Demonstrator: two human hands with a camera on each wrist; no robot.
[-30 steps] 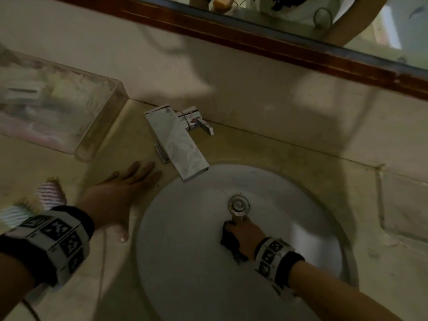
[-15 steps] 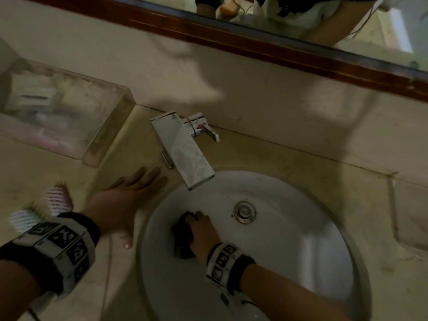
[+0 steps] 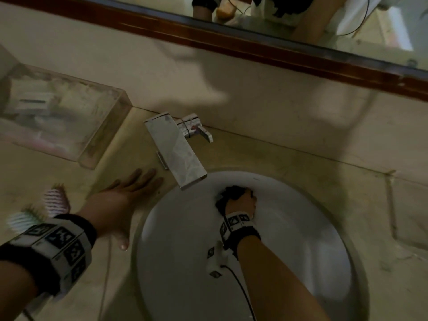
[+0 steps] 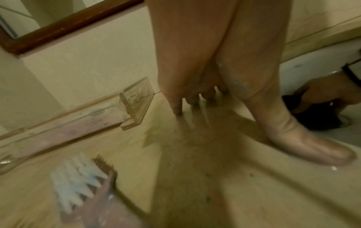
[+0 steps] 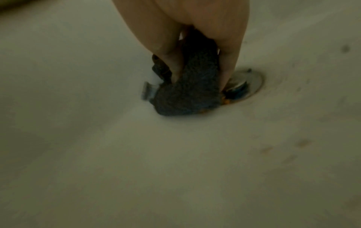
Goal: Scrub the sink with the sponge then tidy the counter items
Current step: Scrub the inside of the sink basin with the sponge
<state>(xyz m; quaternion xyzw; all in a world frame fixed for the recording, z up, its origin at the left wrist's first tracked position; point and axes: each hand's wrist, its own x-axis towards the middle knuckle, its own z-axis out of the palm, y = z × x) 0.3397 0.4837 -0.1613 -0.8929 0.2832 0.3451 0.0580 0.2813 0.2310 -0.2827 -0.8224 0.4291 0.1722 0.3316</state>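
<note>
A dark scouring sponge [image 3: 228,193] is gripped by my right hand [image 3: 240,201] and pressed against the white sink basin [image 3: 185,251], toward the back, just below the faucet spout. In the right wrist view my thumb and fingers curl round the sponge [image 5: 187,92], with the metal drain [image 5: 246,83] right beside it. My left hand [image 3: 125,198] lies flat, fingers straight, on the beige counter [image 3: 111,274] left of the basin, holding nothing. In the left wrist view its fingertips [image 4: 177,108] and thumb touch the counter.
A square chrome faucet [image 3: 176,151] overhangs the basin's back left. A clear plastic box [image 3: 58,117] with toiletries stands at the far left against the wall. Two bristle brushes, one pink [image 3: 54,200] and one pale [image 3: 20,220], lie by my left wrist. A mirror frame [image 3: 254,45] runs above.
My right hand has swept the sponge from the drain to the basin's left side, then back up under the faucet. The left hand has stayed flat on the counter.
</note>
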